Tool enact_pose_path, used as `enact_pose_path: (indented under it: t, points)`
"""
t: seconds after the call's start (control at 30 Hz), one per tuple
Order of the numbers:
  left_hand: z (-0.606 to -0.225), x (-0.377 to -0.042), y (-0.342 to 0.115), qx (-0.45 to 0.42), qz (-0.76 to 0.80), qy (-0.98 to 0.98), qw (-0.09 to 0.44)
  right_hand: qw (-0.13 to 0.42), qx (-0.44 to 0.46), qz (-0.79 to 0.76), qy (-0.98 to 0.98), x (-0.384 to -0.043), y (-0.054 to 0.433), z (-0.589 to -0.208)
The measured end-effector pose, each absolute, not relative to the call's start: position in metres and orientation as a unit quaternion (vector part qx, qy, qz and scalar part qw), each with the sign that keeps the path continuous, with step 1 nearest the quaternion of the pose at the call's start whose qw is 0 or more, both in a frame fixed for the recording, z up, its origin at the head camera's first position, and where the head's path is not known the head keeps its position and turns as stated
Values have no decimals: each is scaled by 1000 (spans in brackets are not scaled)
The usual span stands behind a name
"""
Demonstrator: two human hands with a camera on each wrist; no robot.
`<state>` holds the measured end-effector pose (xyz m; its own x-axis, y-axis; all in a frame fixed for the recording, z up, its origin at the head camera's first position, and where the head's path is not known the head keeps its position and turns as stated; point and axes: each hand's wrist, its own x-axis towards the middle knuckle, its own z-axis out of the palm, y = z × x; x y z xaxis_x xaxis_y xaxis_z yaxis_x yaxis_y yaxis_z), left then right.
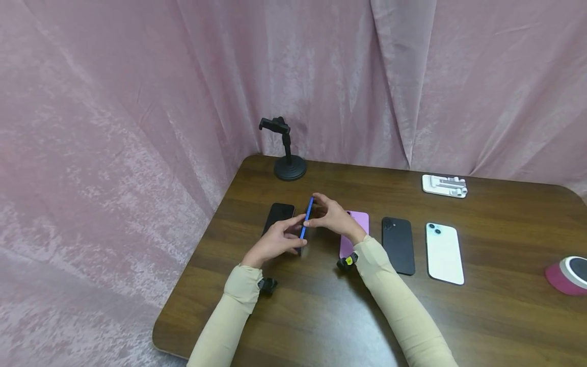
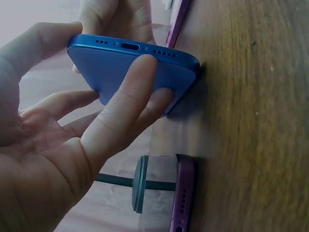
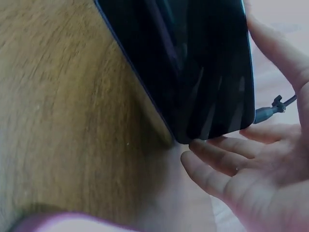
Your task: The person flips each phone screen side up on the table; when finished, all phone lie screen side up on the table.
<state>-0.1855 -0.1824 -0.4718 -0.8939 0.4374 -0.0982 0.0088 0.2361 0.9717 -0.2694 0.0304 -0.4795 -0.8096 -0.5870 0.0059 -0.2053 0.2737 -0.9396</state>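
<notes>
A blue phone [image 1: 309, 216] stands on its long edge on the table, held between both hands. My left hand [image 1: 274, 241] grips its near end; in the left wrist view, fingers lie against the blue back [image 2: 108, 72], beside the port edge. My right hand [image 1: 337, 220] holds the far end, with fingertips at the edges of the dark screen [image 3: 207, 72] in the right wrist view. Left of it lies a phone with a black screen up [image 1: 278, 214], partly hidden by my left hand. A lilac phone [image 1: 359, 220] lies partly under my right wrist.
Farther right lie a black phone [image 1: 398, 247] and a white phone [image 1: 445, 255], backs up. A black phone stand [image 1: 289, 165] rises at the back left. A folded white stand [image 1: 445, 186] lies at the back right. A pink-and-white round object [image 1: 568, 275] sits at the far right.
</notes>
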Motion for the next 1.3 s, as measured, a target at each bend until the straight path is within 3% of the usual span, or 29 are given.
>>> enact_pose_path:
  t: [0.23, 0.63, 1.3]
  points:
    - [-471, -184, -186, 145, 611, 759, 174, 175, -290, -537, 773, -271, 28, -484]
    - [-468, -182, -183, 136, 621, 751, 180, 142, -275, -456, 835, -273, 26, -487]
    - [-467, -181, -171, 134, 629, 742, 188, 158, -271, -459, 831, -269, 38, -480]
